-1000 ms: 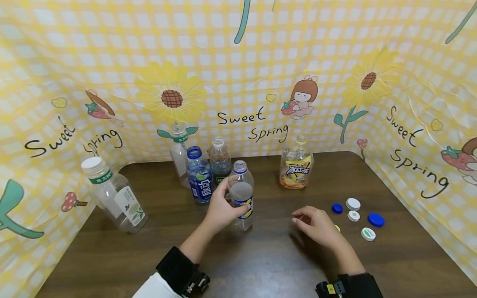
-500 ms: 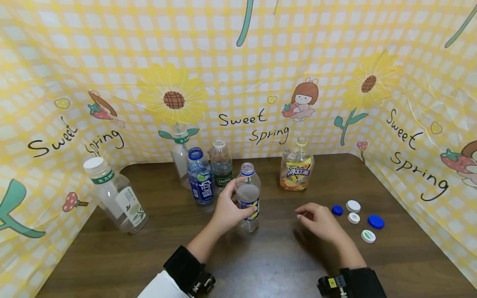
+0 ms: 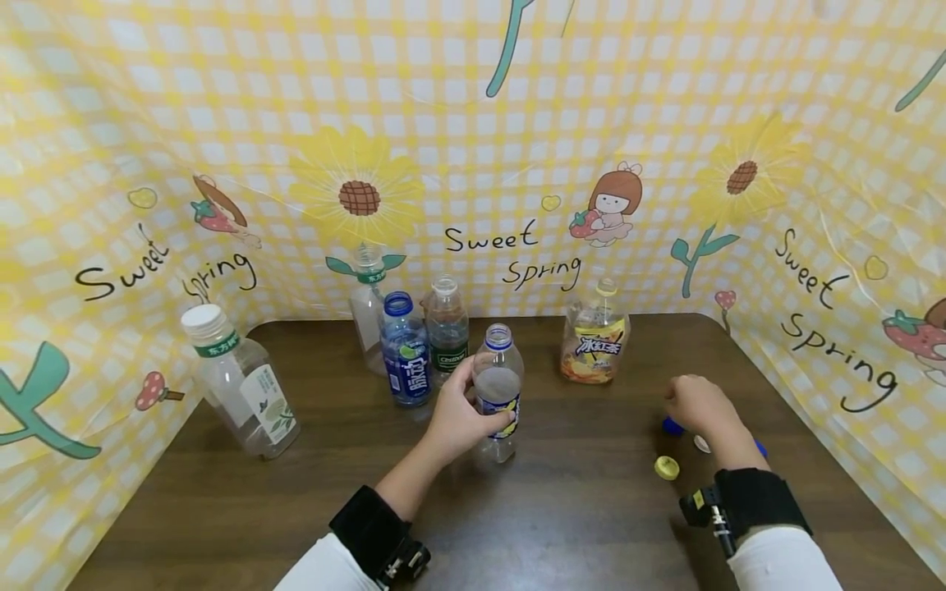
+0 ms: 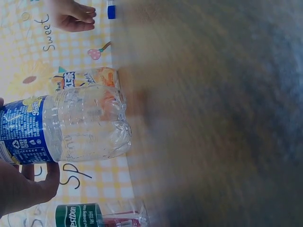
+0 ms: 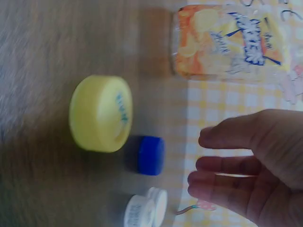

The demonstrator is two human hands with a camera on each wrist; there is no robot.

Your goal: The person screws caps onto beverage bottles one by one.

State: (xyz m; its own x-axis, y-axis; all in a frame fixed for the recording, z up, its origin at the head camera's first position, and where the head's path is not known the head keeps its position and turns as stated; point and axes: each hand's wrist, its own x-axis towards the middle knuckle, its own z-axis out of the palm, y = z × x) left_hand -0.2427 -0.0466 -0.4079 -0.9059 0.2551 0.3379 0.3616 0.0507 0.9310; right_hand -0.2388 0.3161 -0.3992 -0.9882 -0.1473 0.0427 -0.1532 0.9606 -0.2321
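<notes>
My left hand [image 3: 461,414] grips a clear plastic bottle [image 3: 498,377] by its blue and yellow label, thumb on one side and fingers round the other. The bottle is upright with an uncapped mouth. In the left wrist view, the lower part of the bottle [image 4: 90,123] looks see-through, its base near the table. My right hand [image 3: 705,406] hovers over the loose caps at the right. Its thumb and fingers [image 5: 227,182] are apart in the right wrist view, holding nothing, close above a small blue cap [image 5: 151,155]. A yellow cap [image 3: 667,468] lies nearer to me.
Behind the held bottle stand a blue-labelled bottle [image 3: 406,361], a green-labelled bottle [image 3: 447,328] and a tall clear bottle [image 3: 367,316]. A white-capped bottle [image 3: 254,394] is at the left. An iced-tea bottle [image 3: 594,341] stands back right. White caps [image 5: 139,210] lie beside the blue one.
My right hand has moved right and away from me, from the table's middle to above the caps, uncovering the yellow cap. My left hand has shifted slightly right with the bottle.
</notes>
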